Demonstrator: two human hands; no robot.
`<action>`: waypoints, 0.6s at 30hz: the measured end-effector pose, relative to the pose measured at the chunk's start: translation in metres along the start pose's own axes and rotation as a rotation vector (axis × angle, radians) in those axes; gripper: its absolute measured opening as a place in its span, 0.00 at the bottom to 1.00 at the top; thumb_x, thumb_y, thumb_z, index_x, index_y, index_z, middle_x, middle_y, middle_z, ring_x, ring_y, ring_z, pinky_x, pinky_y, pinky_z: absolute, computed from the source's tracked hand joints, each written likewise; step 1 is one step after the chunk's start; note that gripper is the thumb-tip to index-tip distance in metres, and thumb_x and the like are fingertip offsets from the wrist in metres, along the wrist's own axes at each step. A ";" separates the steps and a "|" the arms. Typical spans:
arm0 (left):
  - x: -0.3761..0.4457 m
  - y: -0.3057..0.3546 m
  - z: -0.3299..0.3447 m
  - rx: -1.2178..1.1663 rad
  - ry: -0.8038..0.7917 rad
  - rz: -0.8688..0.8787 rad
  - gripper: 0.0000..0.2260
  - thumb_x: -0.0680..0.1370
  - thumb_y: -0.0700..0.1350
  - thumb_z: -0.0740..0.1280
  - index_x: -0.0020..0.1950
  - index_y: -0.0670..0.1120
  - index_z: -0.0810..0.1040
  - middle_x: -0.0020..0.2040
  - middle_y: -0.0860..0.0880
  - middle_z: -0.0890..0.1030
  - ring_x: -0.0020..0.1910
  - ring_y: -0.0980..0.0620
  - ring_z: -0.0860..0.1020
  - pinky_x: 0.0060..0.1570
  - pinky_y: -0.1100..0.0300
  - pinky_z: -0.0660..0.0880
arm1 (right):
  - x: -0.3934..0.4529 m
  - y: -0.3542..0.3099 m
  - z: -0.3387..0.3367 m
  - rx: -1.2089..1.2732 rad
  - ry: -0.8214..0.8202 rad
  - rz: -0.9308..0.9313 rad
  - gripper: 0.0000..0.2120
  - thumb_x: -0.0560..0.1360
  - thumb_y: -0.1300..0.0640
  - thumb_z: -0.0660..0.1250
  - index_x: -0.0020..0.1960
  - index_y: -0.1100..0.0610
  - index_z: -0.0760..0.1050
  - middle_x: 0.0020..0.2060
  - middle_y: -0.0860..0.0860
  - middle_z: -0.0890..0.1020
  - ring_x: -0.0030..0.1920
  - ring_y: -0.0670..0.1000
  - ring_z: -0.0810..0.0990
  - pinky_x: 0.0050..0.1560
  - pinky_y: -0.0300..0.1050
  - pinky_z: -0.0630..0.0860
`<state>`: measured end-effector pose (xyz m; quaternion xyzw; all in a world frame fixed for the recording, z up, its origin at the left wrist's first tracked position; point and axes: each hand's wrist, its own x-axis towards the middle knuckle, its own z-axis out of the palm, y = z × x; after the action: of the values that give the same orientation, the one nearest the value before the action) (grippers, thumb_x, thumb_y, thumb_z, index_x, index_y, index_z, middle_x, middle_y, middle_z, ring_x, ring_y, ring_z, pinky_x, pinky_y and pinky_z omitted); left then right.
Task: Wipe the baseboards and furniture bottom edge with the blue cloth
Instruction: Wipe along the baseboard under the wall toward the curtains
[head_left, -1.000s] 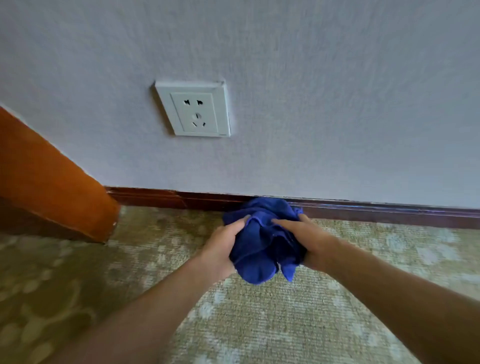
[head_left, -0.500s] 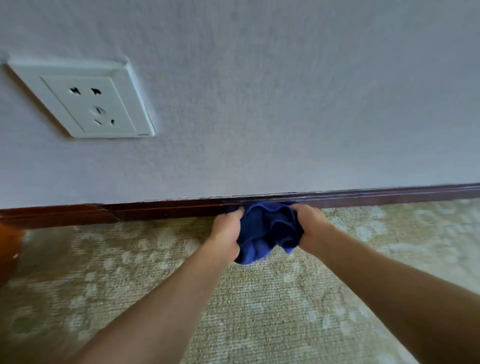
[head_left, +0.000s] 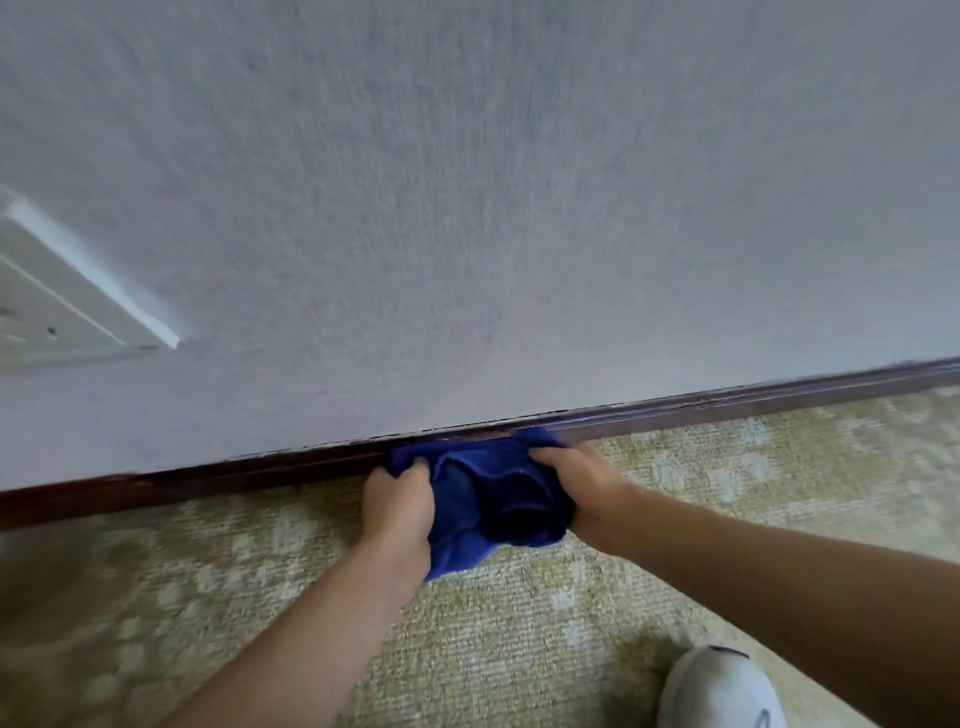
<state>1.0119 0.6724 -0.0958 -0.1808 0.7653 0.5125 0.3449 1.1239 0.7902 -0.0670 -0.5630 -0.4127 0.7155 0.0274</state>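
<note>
A bunched blue cloth (head_left: 488, 493) presses against the dark brown baseboard (head_left: 727, 400) where the pale wall meets the carpet. My left hand (head_left: 397, 504) grips the cloth's left side. My right hand (head_left: 582, 480) grips its right side, fingers curled into the fabric. The cloth's top edge touches the baseboard and its lower corner hangs onto the carpet. Part of the baseboard is hidden behind the cloth and hands.
A white wall socket (head_left: 57, 306) sits at the left edge, low on the wall. Patterned beige-green carpet (head_left: 519, 639) covers the floor. A white shoe (head_left: 722, 691) shows at the bottom right.
Both hands and the cloth have slid right along the baseboard. The view has shifted right: the socket has moved to the left edge, the orange-brown furniture has left view, and a shoe has appeared.
</note>
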 end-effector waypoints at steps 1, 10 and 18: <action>-0.001 -0.002 0.008 0.022 -0.043 0.000 0.12 0.77 0.46 0.67 0.58 0.42 0.76 0.55 0.41 0.81 0.53 0.40 0.79 0.58 0.46 0.76 | 0.006 0.001 -0.011 0.051 0.052 -0.012 0.08 0.77 0.66 0.62 0.50 0.64 0.80 0.39 0.60 0.83 0.36 0.57 0.82 0.42 0.50 0.79; 0.004 -0.014 -0.038 -0.224 0.237 0.086 0.10 0.79 0.47 0.66 0.55 0.41 0.78 0.50 0.43 0.81 0.47 0.43 0.79 0.46 0.52 0.75 | 0.018 0.021 0.057 0.234 -0.072 0.052 0.08 0.76 0.68 0.63 0.41 0.57 0.72 0.39 0.57 0.78 0.42 0.58 0.80 0.48 0.52 0.77; -0.021 -0.004 0.024 0.064 -0.018 0.128 0.05 0.77 0.46 0.68 0.43 0.47 0.79 0.42 0.48 0.83 0.48 0.44 0.82 0.56 0.49 0.78 | 0.021 0.010 -0.017 0.317 0.221 0.037 0.13 0.75 0.62 0.65 0.59 0.66 0.73 0.42 0.59 0.80 0.35 0.55 0.79 0.31 0.42 0.77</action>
<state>1.0370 0.6909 -0.0893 -0.1157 0.7881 0.5105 0.3239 1.1346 0.8037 -0.0896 -0.6344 -0.2787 0.7057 0.1478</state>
